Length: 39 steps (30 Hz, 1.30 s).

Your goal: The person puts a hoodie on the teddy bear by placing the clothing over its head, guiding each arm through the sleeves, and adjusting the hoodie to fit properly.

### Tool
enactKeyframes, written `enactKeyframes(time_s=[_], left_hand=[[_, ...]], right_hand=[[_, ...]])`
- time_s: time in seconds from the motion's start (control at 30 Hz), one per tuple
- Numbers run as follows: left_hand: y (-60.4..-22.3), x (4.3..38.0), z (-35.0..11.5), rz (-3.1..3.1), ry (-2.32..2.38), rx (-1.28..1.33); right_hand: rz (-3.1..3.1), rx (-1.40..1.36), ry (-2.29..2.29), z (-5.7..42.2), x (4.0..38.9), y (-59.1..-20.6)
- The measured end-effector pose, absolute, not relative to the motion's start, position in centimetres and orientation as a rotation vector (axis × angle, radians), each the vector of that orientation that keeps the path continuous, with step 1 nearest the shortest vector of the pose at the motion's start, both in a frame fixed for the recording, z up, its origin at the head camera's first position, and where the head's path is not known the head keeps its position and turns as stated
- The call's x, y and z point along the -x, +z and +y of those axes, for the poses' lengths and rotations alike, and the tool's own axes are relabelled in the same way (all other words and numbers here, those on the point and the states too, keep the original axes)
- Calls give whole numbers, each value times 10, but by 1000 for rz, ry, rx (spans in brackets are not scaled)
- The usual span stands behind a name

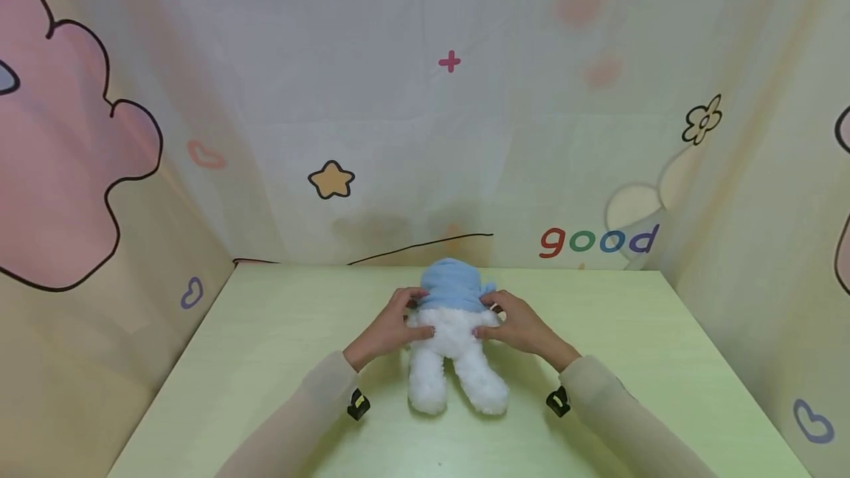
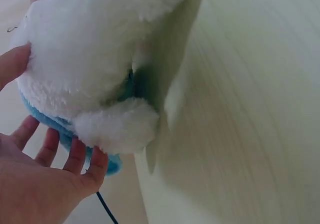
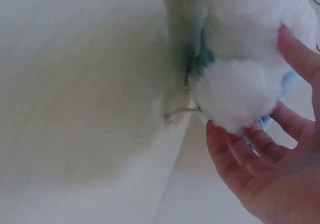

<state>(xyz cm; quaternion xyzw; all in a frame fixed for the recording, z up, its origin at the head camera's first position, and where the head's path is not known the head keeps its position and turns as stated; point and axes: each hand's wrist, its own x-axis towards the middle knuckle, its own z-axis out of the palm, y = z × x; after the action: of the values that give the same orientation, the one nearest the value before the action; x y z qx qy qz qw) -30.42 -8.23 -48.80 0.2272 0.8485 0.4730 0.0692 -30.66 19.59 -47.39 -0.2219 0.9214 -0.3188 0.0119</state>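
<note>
A white fluffy plush toy (image 1: 458,334) lies on the table with its two legs toward me. Light blue cloth (image 1: 450,285) covers its upper end; the face is not visible. My left hand (image 1: 392,323) holds the toy's left side, thumb on the white fur and fingers bent at the blue cloth. On the opposite side, my right hand (image 1: 521,323) grips it in the same way. In the left wrist view, the fingertips (image 2: 100,159) touch a stubby white limb and the blue edge. The right wrist view has the fingers (image 3: 225,149) under another white limb (image 3: 240,91).
The pale yellow-green table (image 1: 279,338) reaches back to a printed cloth backdrop (image 1: 398,94), with cloth walls on both sides. A black wrist-strap piece shows below each sleeve (image 1: 617,404). A thin pale cord (image 3: 182,112) sticks out beside the toy in the right wrist view.
</note>
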Motion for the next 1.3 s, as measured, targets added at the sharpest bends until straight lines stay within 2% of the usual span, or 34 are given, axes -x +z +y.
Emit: enactKeyframes(time_s=[0.1, 0.3, 0.57, 0.73, 1.3], left_hand=[[-487, 304, -82, 2580, 1414, -735], [-475, 312, -83, 2632, 1505, -709], [-457, 363, -88, 2558, 1539, -294], [-467, 386, -86, 2266, 1481, -255], [-498, 397, -80, 1691, 1760, -238]], right_hand=[[2820, 675, -979, 201, 309, -461], [2944, 440, -1077, 205, 326, -438], [2885, 388, -965, 174, 366, -437], [2738, 269, -1000, 169, 381, -439], [2131, 242, -1349, 190, 399, -459]])
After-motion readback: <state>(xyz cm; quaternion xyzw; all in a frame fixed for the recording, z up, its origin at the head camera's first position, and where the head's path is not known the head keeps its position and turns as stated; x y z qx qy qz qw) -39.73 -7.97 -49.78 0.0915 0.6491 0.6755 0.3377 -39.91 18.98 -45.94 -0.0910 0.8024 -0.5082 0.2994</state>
